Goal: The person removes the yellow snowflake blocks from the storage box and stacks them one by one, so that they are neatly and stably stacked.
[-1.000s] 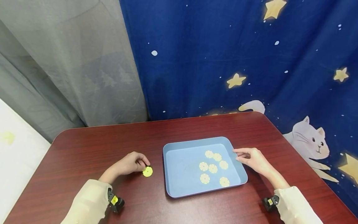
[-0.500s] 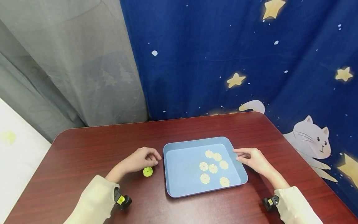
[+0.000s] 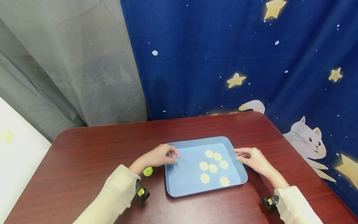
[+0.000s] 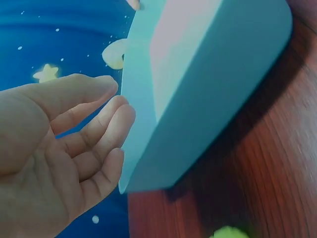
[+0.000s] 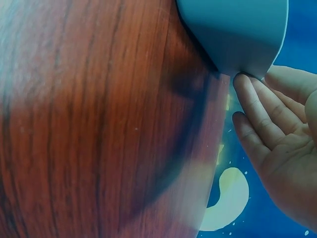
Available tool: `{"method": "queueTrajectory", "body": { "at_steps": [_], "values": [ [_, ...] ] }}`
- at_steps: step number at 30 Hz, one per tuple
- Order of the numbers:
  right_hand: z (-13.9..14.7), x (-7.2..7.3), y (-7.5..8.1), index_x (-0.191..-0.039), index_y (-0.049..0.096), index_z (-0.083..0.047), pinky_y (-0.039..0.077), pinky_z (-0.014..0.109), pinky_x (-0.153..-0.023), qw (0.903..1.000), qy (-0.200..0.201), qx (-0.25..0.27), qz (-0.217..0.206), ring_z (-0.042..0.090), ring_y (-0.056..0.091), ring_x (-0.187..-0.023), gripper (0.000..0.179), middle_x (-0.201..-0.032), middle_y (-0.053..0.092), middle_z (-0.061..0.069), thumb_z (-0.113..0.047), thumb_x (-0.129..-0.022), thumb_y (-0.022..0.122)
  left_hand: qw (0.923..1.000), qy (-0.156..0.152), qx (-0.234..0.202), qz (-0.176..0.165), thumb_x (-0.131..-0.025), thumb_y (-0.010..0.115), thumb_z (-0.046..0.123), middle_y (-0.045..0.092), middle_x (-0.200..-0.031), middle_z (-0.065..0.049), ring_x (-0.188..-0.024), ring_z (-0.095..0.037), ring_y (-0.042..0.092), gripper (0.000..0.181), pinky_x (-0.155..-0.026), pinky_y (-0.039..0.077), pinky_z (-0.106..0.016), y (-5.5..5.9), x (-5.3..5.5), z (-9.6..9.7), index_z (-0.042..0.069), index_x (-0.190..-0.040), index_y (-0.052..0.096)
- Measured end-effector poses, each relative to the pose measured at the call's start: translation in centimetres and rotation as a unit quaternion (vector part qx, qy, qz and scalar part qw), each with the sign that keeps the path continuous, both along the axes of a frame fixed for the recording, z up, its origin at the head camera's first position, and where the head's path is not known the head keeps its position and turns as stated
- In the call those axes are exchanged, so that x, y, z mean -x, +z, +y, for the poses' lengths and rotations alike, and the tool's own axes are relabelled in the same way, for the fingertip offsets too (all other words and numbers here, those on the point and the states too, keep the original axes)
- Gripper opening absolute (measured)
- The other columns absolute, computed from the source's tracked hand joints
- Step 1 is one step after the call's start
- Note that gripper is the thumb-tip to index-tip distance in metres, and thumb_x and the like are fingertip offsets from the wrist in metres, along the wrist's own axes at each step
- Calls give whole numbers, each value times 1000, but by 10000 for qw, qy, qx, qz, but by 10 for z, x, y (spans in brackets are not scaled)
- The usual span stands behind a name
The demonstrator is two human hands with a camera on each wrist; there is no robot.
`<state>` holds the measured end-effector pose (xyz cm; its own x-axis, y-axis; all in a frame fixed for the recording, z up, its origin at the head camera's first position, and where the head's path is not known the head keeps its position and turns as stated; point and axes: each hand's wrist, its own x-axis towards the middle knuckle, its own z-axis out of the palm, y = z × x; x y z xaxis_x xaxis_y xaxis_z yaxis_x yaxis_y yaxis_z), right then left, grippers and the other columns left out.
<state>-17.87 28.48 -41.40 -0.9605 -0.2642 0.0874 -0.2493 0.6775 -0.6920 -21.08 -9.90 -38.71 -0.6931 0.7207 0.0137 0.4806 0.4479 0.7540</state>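
Note:
My left hand (image 3: pixel 161 155) hovers over the left rim of a light blue tray (image 3: pixel 184 179), its fingers loosely bent. In the left wrist view nothing shows between the thumb and fingers of that hand (image 4: pixel 59 153). At the tray's right end my right hand (image 3: pixel 255 160) pinches the rim; in the right wrist view its fingers (image 5: pixel 255 101) lie against the outer wall. Several pale yellow notched discs (image 3: pixel 213 168) lie flat in the tray's right half. A yellow-green notched disc (image 3: pixel 148 171) rests on the table left of the tray, beside my left wrist.
The dark red wooden table (image 3: pixel 112 146) extends around the tray. Behind it hang a grey curtain (image 3: pixel 84 62) and a blue star-patterned curtain (image 3: pixel 195 62). A white surface (image 3: pixel 19 161) borders the table at the left. Small black cameras sit on both wrists.
My left hand has moved right, from beside the yellow-green disc to above the tray's left rim. The disc has stayed on the table. My right hand and the tray hold still.

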Motion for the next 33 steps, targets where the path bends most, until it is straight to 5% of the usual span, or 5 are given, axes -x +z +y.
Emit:
{"method": "queueTrajectory", "body": {
  "at_steps": [18, 33],
  "values": [
    [1, 0, -4, -112, 64, 0, 50, 23, -70, 9999, -80, -72, 25, 18, 65, -84, 33, -99, 67, 11, -5, -80, 68, 9951, -526, 689, -467, -79, 66, 7, 60, -70, 1, -60, -4, 50, 17, -56, 41, -19, -8, 17, 48, -1, -94, 64],
    [0, -2, -3, -112, 64, 1, 50, 23, -69, 10000, -52, -36, 50, 18, 65, -84, 33, -99, 66, 12, -6, -80, 68, 9891, -405, 948, -1050, -79, 65, 3, 61, -67, 1, -60, -7, 51, 19, -56, 41, -20, -16, 21, 78, 0, -98, 65]
  ]
}}
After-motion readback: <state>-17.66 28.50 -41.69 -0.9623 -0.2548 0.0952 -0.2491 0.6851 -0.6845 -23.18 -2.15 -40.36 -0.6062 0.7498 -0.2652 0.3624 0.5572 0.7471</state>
